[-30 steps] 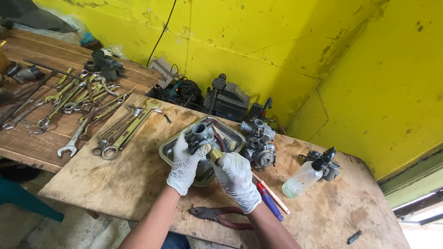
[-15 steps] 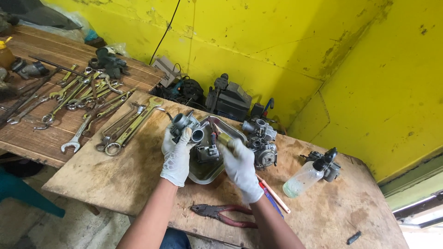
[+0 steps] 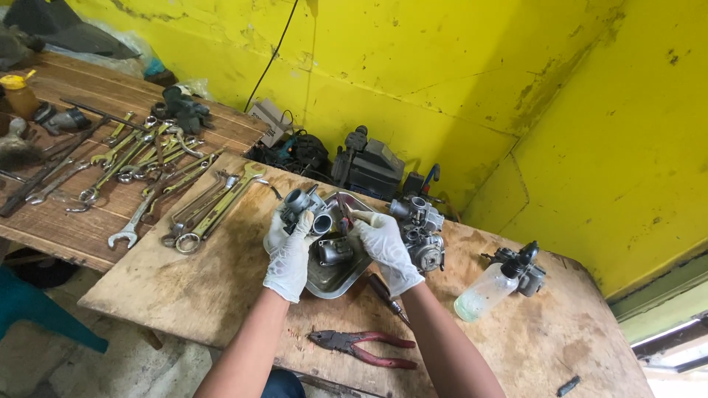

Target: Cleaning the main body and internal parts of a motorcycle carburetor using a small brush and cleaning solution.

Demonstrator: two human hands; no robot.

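Both my hands wear white gloves and meet over a metal tray (image 3: 352,278) on a wooden board. My left hand (image 3: 289,254) grips a grey metal carburetor body (image 3: 306,208) and holds it above the tray's left side. My right hand (image 3: 387,247) pinches a small slim tool (image 3: 345,210) against the carburetor's right side; its tip is hard to make out. Inside the tray lies another small grey metal part (image 3: 335,250).
Two more carburetors (image 3: 420,228) stand right of the tray, then a clear plastic bottle (image 3: 483,291) and a dark part (image 3: 520,265). Red-handled pliers (image 3: 361,346) and a screwdriver (image 3: 387,295) lie near me. Several spanners (image 3: 158,180) cover the left bench. Power tools (image 3: 365,166) sit by the yellow wall.
My hands have lifted the carburetor slightly and turned it over the tray. My right hand has shifted up to its right side with the small tool.
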